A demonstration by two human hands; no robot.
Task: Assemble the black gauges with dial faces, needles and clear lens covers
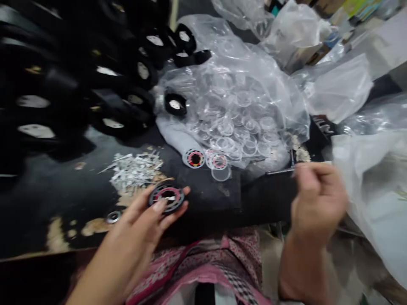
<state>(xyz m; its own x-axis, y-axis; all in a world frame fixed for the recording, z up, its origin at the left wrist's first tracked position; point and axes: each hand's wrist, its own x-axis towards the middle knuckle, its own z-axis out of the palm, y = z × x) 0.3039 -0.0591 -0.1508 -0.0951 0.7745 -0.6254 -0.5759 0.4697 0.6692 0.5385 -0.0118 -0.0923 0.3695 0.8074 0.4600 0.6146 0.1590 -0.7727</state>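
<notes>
My left hand (148, 220) is closed round a small round gauge (167, 198) with a black rim and a red-marked dial. The thumb lies over the dial's face, beside a white pointer. At the right, my right hand (318, 199) is blurred, its fingers curled together. A thin dark rod-like tool (280, 171) meets its fingertips; its exact kind is unclear. Left of centre lies a pile of small white pointers (135, 169). Printed dial discs (194, 158) and a clear round lens (221, 173) lie beyond the gauge.
A clear plastic bag (244, 84) full of round lenses covers the table's middle. Several black gauge housings (111, 99) crowd the left. A small metal ring (113, 217) rests near the front edge. White plastic bags (365, 169) bunch up at the right.
</notes>
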